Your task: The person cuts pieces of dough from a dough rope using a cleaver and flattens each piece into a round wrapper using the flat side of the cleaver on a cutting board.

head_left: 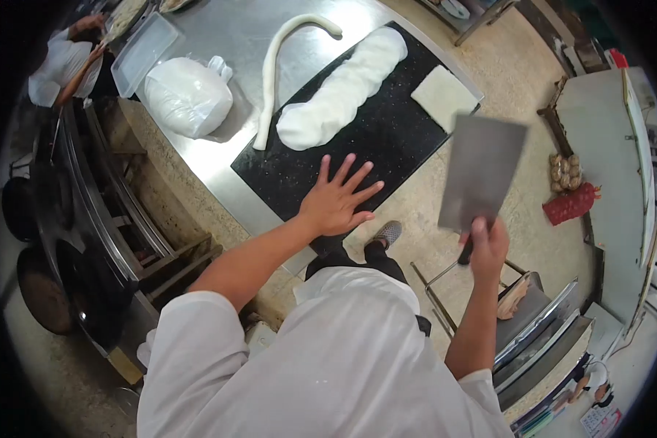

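Observation:
My left hand (336,198) has its fingers spread over the near end of a black board (387,139); whether it presses on the surface I cannot tell. Off to the right, my right hand (488,247) grips a cleaver (483,171) by its dark handle, the broad blade raised and slightly blurred. A thick, lumpy roll of white dough (343,91) lies along the board, beyond my left fingers. Left of it a thin dough rope (271,73) curves across the metal table. At the board's right edge sits a flat white square (445,98), perhaps a cloth.
A tied plastic bag of white stuff (188,98) and a clear plastic tub (146,55) stand on the steel table (233,25). Another person (66,62) works at the upper left. Dark woks (44,288) line the left; a metal stand (445,314) is by my right leg.

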`<act>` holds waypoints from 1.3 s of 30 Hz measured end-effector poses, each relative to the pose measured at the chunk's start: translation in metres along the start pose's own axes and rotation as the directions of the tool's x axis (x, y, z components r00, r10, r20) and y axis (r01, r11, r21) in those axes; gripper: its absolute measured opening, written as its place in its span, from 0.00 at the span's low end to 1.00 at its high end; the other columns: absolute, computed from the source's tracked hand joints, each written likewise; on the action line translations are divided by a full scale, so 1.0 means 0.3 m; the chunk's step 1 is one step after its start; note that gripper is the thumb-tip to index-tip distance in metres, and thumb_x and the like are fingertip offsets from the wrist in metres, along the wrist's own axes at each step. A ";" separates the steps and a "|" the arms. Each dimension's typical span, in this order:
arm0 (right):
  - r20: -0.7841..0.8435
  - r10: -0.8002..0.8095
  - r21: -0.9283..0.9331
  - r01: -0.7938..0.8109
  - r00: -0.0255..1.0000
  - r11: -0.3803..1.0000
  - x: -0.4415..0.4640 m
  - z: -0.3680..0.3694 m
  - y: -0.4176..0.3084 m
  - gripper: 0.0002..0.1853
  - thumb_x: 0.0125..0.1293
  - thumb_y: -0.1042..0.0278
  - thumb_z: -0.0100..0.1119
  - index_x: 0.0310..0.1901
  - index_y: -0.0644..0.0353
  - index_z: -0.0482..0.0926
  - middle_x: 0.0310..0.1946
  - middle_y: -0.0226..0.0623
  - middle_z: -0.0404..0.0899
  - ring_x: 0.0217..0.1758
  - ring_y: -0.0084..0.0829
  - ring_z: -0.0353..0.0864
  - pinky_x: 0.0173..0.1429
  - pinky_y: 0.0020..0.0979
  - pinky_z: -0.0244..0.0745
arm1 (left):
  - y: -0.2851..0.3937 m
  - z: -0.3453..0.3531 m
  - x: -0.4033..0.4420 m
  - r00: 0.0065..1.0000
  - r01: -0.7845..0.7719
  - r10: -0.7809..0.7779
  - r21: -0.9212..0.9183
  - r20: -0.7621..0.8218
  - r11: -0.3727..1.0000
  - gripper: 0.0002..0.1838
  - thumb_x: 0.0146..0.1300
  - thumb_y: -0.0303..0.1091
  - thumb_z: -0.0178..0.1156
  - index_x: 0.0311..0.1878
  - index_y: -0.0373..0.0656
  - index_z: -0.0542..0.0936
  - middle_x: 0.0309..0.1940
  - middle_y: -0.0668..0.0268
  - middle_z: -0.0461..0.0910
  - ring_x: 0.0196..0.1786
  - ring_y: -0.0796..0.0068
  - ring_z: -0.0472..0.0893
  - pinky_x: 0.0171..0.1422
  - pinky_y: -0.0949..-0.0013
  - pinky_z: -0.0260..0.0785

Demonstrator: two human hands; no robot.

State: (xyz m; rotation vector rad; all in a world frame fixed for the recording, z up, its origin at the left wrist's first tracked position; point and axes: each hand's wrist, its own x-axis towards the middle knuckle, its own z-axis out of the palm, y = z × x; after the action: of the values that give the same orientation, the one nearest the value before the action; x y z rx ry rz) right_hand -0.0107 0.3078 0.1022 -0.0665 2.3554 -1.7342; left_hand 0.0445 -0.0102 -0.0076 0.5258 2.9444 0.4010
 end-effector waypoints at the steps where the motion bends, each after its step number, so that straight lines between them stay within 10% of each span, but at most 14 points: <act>1: -0.058 -0.074 0.127 0.081 0.996 0.989 0.100 0.029 0.012 0.14 0.78 0.61 0.58 0.49 0.66 0.80 0.27 0.32 0.78 0.28 0.21 0.78 0.34 0.26 0.73 | 0.009 -0.004 0.041 1.000 -0.020 0.020 0.026 -0.003 0.999 0.37 0.73 0.69 0.47 0.81 0.68 0.64 0.86 0.61 0.50 0.87 0.44 0.44 0.82 0.23 0.33; 4: -0.077 -0.004 0.239 0.022 0.997 0.971 0.410 0.146 0.169 0.14 0.81 0.58 0.54 0.44 0.62 0.77 0.29 0.33 0.79 0.27 0.21 0.77 0.32 0.28 0.72 | 0.014 -0.003 0.107 0.999 -0.041 0.042 0.033 -0.031 0.999 0.37 0.73 0.68 0.47 0.81 0.68 0.64 0.85 0.60 0.51 0.87 0.45 0.44 0.82 0.24 0.33; 6: 0.049 0.475 0.355 -0.460 0.878 0.814 0.502 0.211 0.214 0.15 0.81 0.56 0.54 0.39 0.59 0.74 0.26 0.32 0.77 0.25 0.23 0.77 0.29 0.30 0.72 | 0.024 -0.011 0.121 0.999 -0.033 0.033 0.062 -0.003 0.998 0.38 0.74 0.68 0.47 0.82 0.66 0.63 0.85 0.60 0.52 0.87 0.46 0.46 0.83 0.27 0.34; 9: 0.067 0.532 0.326 -0.523 0.844 0.788 0.437 0.205 0.204 0.15 0.80 0.57 0.54 0.37 0.58 0.70 0.24 0.32 0.75 0.22 0.26 0.77 0.27 0.31 0.71 | 0.004 0.006 0.132 0.998 0.046 -0.047 -0.047 -0.037 0.998 0.38 0.74 0.67 0.47 0.82 0.63 0.63 0.85 0.59 0.53 0.86 0.46 0.47 0.84 0.29 0.35; 13: 0.294 0.471 -0.345 -0.368 0.831 0.864 0.130 0.195 0.156 0.16 0.73 0.55 0.62 0.44 0.63 0.80 0.29 0.39 0.81 0.26 0.33 0.81 0.32 0.37 0.76 | 0.009 -0.057 0.117 0.995 -0.021 0.004 -0.167 -0.101 0.986 0.38 0.74 0.66 0.48 0.82 0.60 0.64 0.84 0.59 0.55 0.87 0.49 0.48 0.86 0.33 0.36; 16: 0.671 0.227 -0.313 -0.008 0.706 0.950 -0.086 0.284 0.272 0.20 0.65 0.56 0.70 0.47 0.66 0.83 0.37 0.57 0.85 0.46 0.57 0.85 0.53 0.50 0.77 | 0.017 -0.042 0.055 0.973 -0.227 0.224 -0.086 -0.046 0.970 0.37 0.72 0.65 0.53 0.80 0.61 0.68 0.83 0.61 0.58 0.87 0.53 0.50 0.86 0.34 0.36; 28: 0.534 0.426 -0.544 -0.089 0.731 0.834 0.186 0.310 0.183 0.31 0.62 0.45 0.71 0.51 0.70 0.82 0.45 0.60 0.86 0.51 0.58 0.86 0.57 0.49 0.78 | -0.094 -0.029 0.311 0.960 -0.225 0.234 0.078 -0.155 0.971 0.39 0.69 0.68 0.53 0.78 0.60 0.70 0.80 0.59 0.63 0.84 0.49 0.57 0.85 0.32 0.38; 30: 0.587 0.420 -0.528 -0.066 0.692 0.846 0.008 0.308 0.222 0.35 0.59 0.49 0.75 0.58 0.70 0.77 0.50 0.64 0.84 0.56 0.60 0.84 0.60 0.51 0.77 | -0.041 -0.030 0.179 0.923 -0.385 0.386 -0.007 0.013 0.923 0.39 0.69 0.70 0.52 0.77 0.61 0.71 0.79 0.60 0.64 0.84 0.48 0.55 0.85 0.32 0.38; 33: 0.413 -0.065 -0.554 0.308 0.908 0.773 -0.223 0.391 0.383 0.41 0.52 0.52 0.82 0.60 0.70 0.71 0.51 0.67 0.83 0.57 0.62 0.84 0.58 0.53 0.79 | -0.020 0.038 0.087 0.748 -0.619 0.652 -0.222 0.124 0.753 0.37 0.67 0.70 0.54 0.73 0.61 0.75 0.78 0.63 0.68 0.84 0.56 0.57 0.85 0.31 0.37; 34: 0.412 -0.037 -0.559 0.285 0.910 0.779 -0.188 0.393 0.323 0.41 0.52 0.52 0.82 0.60 0.70 0.71 0.51 0.67 0.83 0.57 0.62 0.84 0.58 0.53 0.79 | -0.018 0.034 0.125 0.743 -0.617 0.657 -0.250 0.128 0.746 0.37 0.67 0.70 0.54 0.73 0.61 0.75 0.78 0.63 0.68 0.84 0.56 0.57 0.85 0.31 0.37; 36: 0.368 0.584 -0.627 -0.271 0.724 0.730 -0.043 0.372 0.162 0.39 0.51 0.51 0.82 0.55 0.69 0.73 0.46 0.64 0.85 0.50 0.60 0.87 0.52 0.52 0.81 | -0.057 -0.002 0.233 0.772 -0.622 0.621 -0.039 0.134 0.782 0.39 0.68 0.71 0.52 0.74 0.57 0.74 0.78 0.66 0.67 0.84 0.58 0.58 0.85 0.30 0.37; 39: 0.326 0.388 -0.633 -0.106 0.862 0.767 0.126 0.363 0.172 0.37 0.52 0.50 0.81 0.53 0.68 0.73 0.39 0.60 0.87 0.44 0.58 0.88 0.47 0.52 0.82 | -0.156 -0.044 0.409 0.780 -0.625 0.624 0.014 0.054 0.780 0.36 0.70 0.66 0.53 0.74 0.58 0.74 0.79 0.64 0.66 0.84 0.58 0.58 0.85 0.31 0.37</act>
State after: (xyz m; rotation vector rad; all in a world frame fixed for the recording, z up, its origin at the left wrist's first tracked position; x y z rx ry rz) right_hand -0.0213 0.2149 0.0171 -0.2044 2.3139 -0.6919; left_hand -0.0871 -0.0119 -0.0171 1.5078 2.6495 0.3882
